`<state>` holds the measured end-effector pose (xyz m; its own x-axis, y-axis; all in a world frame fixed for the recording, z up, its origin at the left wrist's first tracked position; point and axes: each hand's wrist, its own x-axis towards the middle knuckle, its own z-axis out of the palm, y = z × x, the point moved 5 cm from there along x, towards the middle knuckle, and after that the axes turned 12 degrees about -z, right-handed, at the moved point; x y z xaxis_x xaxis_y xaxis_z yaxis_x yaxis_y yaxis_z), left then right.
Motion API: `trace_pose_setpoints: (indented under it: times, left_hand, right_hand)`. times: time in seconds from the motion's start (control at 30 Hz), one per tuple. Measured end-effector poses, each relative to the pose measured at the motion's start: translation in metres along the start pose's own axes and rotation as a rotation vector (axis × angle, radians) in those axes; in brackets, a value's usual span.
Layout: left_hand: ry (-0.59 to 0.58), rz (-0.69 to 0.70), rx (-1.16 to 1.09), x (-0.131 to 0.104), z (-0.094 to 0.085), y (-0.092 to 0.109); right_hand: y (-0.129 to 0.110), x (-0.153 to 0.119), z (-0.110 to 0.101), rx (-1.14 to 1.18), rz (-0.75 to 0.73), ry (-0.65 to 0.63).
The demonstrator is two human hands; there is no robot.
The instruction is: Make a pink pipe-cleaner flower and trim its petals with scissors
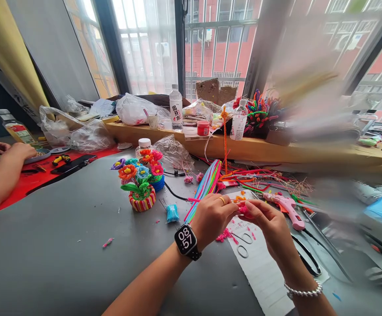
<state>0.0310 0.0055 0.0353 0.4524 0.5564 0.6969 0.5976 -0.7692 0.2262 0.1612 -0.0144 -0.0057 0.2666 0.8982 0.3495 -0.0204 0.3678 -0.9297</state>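
We hold a small piece of pink chenille (244,211) to the right of the striped flowerpot (142,200), above the grey surface (62,259). Our left hand (214,215) and right hand (274,223) meet there, the fingertips of both pinched on the piece, which they partly cover. In the pot, we see chenille flowers (127,172) in orange, blue and purple. Just right of the pot lies a blue packet (172,213); farther right, a bundle of chenille stems (207,184) slants behind our left hand. Farther right of the pot again, we have a paper sheet (260,274) with scissors (243,251) and pink scraps (224,235) at its edge, then a pink glue gun (291,211). Well left of the pot, a co-worker's hand (24,151) is over a red cloth (51,169).
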Motion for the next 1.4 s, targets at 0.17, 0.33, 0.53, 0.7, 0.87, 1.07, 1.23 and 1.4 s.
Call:
trace_pose_setpoints:
  times: [0.17,0.33,0.53,0.7,0.87,1.07,1.23,1.4]
  left_hand:
    - [0.007,-0.058,-0.024,0.0002,-0.0002,-0.0007]
    - [0.007,-0.121,-0.031,-0.001,0.0008,-0.0022]
    - [-0.019,-0.106,-0.001,-0.0018,0.0054,-0.0005]
    - [-0.04,-0.102,0.011,-0.0019,0.0076,0.0007]
    - [-0.079,-0.108,-0.002,0.0001,0.0061,-0.0026]
    - [-0.158,-0.104,-0.057,0.0022,0.0073,-0.0066]
    - [-0.17,-0.099,-0.111,0.0021,0.0079,-0.0075]
    - [-0.117,-0.115,-0.115,0.001,0.006,-0.007]
  right_hand:
    - [-0.0019,0.0015,-0.0039,0.001,-0.007,0.057]
    - [-0.002,0.0006,-0.0036,0.007,-0.037,0.1]
    - [-0.002,-0.0013,-0.0027,-0.067,-0.067,0.066]
    - [-0.0009,-0.0011,-0.0009,-0.061,-0.052,0.031]
    - [0.0001,0.0016,-0.0023,-0.011,0.035,-0.03]
    - [-0.0049,0.0024,-0.0015,0.005,0.095,-0.148]
    - [-0.005,0.0022,-0.0016,-0.023,0.091,-0.174]
    - [0.0007,0.0035,-0.0068,-0.023,0.07,-0.108]
